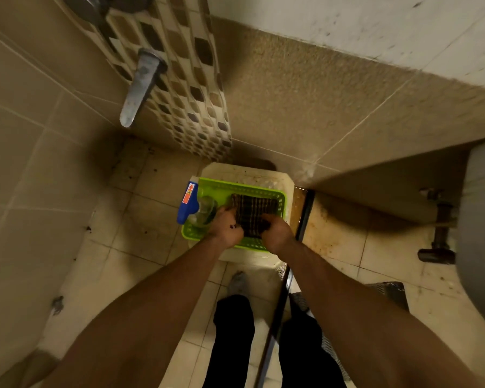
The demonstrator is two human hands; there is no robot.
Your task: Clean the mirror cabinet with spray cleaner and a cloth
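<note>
The checked cloth (254, 210) lies flat in the right half of a green plastic basket (237, 188), its long axis running from the near rim towards the far rim, away from the person. Both hands are on its near end. The left hand (226, 229) has its fingers (226, 213) curled over the cloth's left edge, so the cloth sits just to the right of and beyond them. The right hand (276, 233) has its fingers (266, 219) bent down and gripping the near right part, with the cloth reaching out ahead and to their left. How tightly either hand pinches the fabric cannot be told. Just left of the left fingers, touching or nearly touching them, is the spray bottle (189, 203). Its blue trigger head hangs over the basket's left rim and its clear body lies inside the basket. The blue head's long axis runs roughly away from the person, but whether the bottle is upright or tipped cannot be told. The basket stands on a white plastic stool (245, 171) on the tiled floor (140, 217), below a metal tap (139, 88) on the wall.
</note>
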